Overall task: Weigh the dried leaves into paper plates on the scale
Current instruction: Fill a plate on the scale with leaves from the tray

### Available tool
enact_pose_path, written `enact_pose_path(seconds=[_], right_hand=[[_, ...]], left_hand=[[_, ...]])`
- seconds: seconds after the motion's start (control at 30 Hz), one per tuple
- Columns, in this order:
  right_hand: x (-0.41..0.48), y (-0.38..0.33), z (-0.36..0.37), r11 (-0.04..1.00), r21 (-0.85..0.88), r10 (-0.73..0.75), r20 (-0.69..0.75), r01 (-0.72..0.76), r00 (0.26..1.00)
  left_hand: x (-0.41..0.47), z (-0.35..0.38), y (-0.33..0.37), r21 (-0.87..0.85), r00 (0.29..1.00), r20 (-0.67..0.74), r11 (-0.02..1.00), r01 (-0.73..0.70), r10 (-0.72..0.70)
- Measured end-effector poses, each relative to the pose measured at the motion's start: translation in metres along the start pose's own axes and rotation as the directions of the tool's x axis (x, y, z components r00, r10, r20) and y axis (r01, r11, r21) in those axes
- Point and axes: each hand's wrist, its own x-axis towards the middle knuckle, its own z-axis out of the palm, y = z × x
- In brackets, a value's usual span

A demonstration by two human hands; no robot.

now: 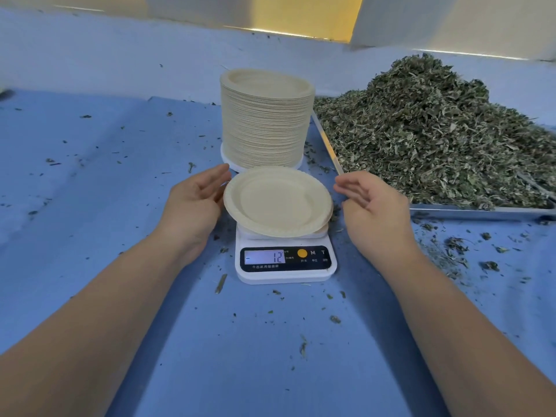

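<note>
An empty cream paper plate (276,201) lies on the white digital scale (284,264), whose display reads 12 with a minus sign. My left hand (194,203) is beside the plate's left rim, palm inward, fingers relaxed and touching or nearly touching the rim. To the right of the plate my right hand (371,206) hovers with loosely curved fingers, apart from the rim and holding nothing. A big heap of dried green leaves (436,130) fills a metal tray (481,210) at the right.
A tall stack of paper plates (266,118) stands on a white base just behind the scale. Loose leaf crumbs are scattered over the blue table cover (105,176), thickest right of the scale. A pale wall runs along the back.
</note>
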Motion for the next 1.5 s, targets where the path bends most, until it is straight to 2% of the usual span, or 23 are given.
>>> enact_pose_path(seconds=[0.53, 0.77, 0.93, 1.03, 1.13, 1.27, 1.4, 1.5], right_hand=[[-0.002, -0.002, 0.002, 1.0, -0.017, -0.009, 0.002, 0.009, 1.0], [-0.002, -0.003, 0.002, 0.999, -0.011, -0.048, -0.025, 0.047, 0.999], [-0.004, -0.006, 0.002, 0.997, -0.069, -0.046, -0.056, 0.042, 0.997], [-0.001, -0.009, -0.003, 0.981, -0.18, -0.098, -0.112, 0.077, 0.989], [0.014, -0.012, -0.013, 0.934, -0.351, -0.117, -0.115, 0.07, 0.986], [0.053, -0.001, -0.032, 0.766, -0.643, 0.022, -0.018, -0.028, 1.0], [0.08, 0.021, -0.048, 0.66, -0.727, 0.241, -0.034, -0.189, 0.97], [0.096, 0.031, -0.05, 0.518, -0.829, 0.283, -0.067, -0.211, 0.957]], left_hand=[[-0.005, 0.002, 0.005, 0.014, 1.0, -0.007, 1.0, 0.011, -0.011], [-0.005, 0.001, 0.008, -0.053, 0.999, 0.004, 0.998, 0.037, -0.037], [-0.006, 0.002, 0.011, -0.169, 0.997, -0.008, 0.983, 0.069, -0.071], [-0.006, 0.004, 0.011, -0.165, 0.998, 0.005, 0.984, 0.062, -0.062], [-0.008, 0.006, 0.011, -0.137, 0.999, 0.027, 0.989, 0.05, -0.047], [-0.009, 0.007, 0.012, -0.082, 0.999, 0.047, 0.997, 0.016, -0.012], [-0.003, 0.006, 0.006, 0.043, 0.999, 0.031, 0.999, -0.025, 0.023], [-0.002, 0.007, 0.003, 0.121, 0.998, 0.028, 0.991, -0.057, 0.054]])
